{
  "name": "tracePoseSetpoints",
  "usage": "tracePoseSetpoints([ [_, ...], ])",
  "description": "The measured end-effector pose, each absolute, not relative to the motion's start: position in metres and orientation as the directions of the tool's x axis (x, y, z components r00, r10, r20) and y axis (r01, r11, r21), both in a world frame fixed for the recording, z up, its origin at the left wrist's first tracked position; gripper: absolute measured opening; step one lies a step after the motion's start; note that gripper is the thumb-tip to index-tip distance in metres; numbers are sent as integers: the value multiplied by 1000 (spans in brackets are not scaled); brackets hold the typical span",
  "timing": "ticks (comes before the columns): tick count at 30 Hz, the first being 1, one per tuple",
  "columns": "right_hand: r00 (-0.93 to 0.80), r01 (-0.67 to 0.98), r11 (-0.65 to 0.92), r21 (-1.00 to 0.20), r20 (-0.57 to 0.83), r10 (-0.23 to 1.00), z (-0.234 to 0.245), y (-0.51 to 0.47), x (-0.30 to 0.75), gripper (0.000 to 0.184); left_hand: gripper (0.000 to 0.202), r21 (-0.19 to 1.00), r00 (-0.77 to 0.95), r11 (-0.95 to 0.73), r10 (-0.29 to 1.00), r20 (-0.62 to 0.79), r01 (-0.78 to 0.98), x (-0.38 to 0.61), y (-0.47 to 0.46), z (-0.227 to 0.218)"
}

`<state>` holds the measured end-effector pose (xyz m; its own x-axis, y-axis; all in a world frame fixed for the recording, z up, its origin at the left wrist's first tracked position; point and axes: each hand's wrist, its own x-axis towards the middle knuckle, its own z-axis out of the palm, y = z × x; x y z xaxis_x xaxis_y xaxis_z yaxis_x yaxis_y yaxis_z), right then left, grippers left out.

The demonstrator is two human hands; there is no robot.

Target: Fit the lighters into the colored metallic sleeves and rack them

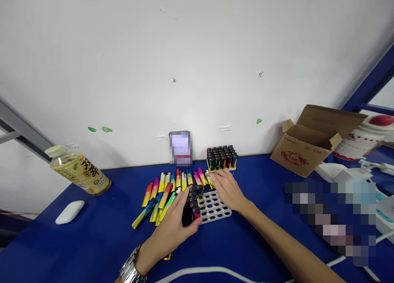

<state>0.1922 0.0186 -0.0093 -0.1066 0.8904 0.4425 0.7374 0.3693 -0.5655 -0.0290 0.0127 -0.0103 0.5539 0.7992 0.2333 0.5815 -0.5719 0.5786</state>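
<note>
A white tray with oval holes lies on the blue table, with several black-topped lighters upright along its left end. My left hand curves round that row, thumb at the near end and fingers at the far side. My right hand reaches over the tray's far right corner, its fingertips closed on a yellow lighter just behind the tray. Loose lighters in shiny colours lie spread to the left and behind the tray. The left palm hides part of the tray's left edge.
Behind, a full rack of upright lighters stands near the wall, and a phone leans on it. A drink bottle and a white mouse are at left. An open cardboard box sits right. A white cable crosses the front.
</note>
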Motion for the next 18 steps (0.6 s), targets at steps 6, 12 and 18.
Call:
tracePoseSetpoints([
  [6, -21, 873, 156, -461, 284, 959, -16, 23, 194, 50, 70, 592, 550, -519, 822, 147, 617, -28, 11, -6],
  [12, 73, 911, 5, -413, 173, 982, -17, 30, 197, 19, 72, 578, 578, -528, 808, 115, 622, -30, 13, -7],
  [18, 55, 840, 89, -536, 247, 967, -19, 29, 200, 15, 70, 579, 566, -519, 816, 116, 629, -27, 11, -5],
])
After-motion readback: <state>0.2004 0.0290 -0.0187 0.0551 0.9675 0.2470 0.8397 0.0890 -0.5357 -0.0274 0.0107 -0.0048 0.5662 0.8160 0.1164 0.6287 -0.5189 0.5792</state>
